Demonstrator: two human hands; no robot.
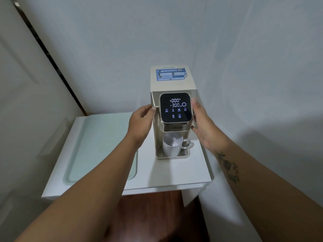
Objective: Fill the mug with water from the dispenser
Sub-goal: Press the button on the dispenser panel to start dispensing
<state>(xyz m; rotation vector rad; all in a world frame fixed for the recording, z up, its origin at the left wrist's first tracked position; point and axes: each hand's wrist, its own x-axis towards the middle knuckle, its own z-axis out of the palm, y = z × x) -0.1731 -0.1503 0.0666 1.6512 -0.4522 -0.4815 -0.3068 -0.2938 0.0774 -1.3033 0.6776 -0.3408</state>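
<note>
Left hand (140, 122) curling loosely beside dispenser (173, 109), right hand (205, 127) spreading open, empty, along its other side, white mug (173, 147) sitting under spout, lit panel (176, 107) showing 300 ml, white surface (167, 175) bearing all.

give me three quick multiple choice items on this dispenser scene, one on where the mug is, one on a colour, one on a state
1. Where is the mug?
A. on the drip tray under the spout
B. on top of the dispenser
C. in the left hand

2. What colour is the mug?
A. black
B. white
C. red

3. What state is the touch panel in?
A. dark and off
B. covered by a hand
C. lit, showing digits and icons

Answers:
1 A, the mug stands on the drip tray at the foot of the dispenser, under the head.
2 B, its wall and handle are plainly white.
3 C, the black screen glows with numbers and icons; the left hand and right hand flank the head, neither covering the screen.
</note>
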